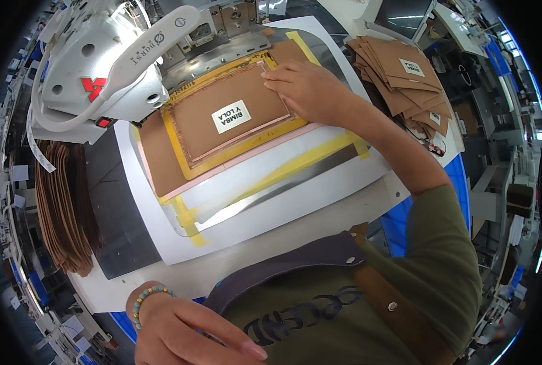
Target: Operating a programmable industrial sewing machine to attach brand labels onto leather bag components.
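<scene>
1. I have the right hand (310, 94) at the right side of the yellow frame (240, 149), fingertips bunched on its inner edge; I can't tell whether they pinch anything or merely press.
2. Inside the frame lies the brown panel (189, 125), flat, with a white label (231, 117) on its face.
3. My left hand (183, 328) is well apart from the frame, on the wearer's side. Two fingers show a gap between them, but the palm is hidden from me, so I can't tell whether it holds anything.
4. Under the frame and reaching out past it toward the wearer is a white sheet (167, 237).
5. Left of the frame, I see a row of brown pieces (64, 207).
6. Right of the frame, a loose pile of brown pieces (389, 82) overlaps, white labels showing on some.
7. Just beyond the frame's upper left stands a white machine (70, 91).
</scene>
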`<state>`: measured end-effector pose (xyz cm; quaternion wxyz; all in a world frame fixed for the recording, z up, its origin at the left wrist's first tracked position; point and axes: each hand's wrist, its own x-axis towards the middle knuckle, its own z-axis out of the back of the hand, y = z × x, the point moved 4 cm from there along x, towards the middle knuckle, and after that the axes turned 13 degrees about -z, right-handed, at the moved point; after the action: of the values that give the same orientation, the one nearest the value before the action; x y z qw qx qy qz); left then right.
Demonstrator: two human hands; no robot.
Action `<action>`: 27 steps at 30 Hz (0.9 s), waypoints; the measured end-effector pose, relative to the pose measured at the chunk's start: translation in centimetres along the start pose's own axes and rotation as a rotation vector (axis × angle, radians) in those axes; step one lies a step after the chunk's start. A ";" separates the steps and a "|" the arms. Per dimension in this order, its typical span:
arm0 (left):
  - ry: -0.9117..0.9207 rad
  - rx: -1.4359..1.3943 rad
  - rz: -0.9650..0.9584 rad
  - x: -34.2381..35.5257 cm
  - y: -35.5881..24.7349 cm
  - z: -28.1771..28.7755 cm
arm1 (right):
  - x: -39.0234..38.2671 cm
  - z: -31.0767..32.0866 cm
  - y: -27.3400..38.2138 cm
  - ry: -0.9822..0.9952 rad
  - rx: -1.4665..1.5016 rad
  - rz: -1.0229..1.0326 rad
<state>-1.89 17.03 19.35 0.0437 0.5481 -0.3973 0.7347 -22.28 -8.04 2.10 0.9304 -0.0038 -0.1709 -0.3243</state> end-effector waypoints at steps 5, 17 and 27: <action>0.088 0.078 -0.163 -0.9 1.7 1.9 | -0.1 -0.8 0.1 -0.066 -0.053 0.014; 0.345 1.177 0.793 -10.9 13.2 9.6 | 1.0 -1.2 1.2 0.041 -0.215 -0.071; 0.510 1.461 0.694 -11.7 15.5 10.2 | 1.1 -0.8 1.5 -0.092 -0.166 -0.003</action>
<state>2.80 4.37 2.04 -0.4608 0.1032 0.0536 0.8798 -20.34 -7.63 1.81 0.9176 -0.0955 -0.1859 -0.3381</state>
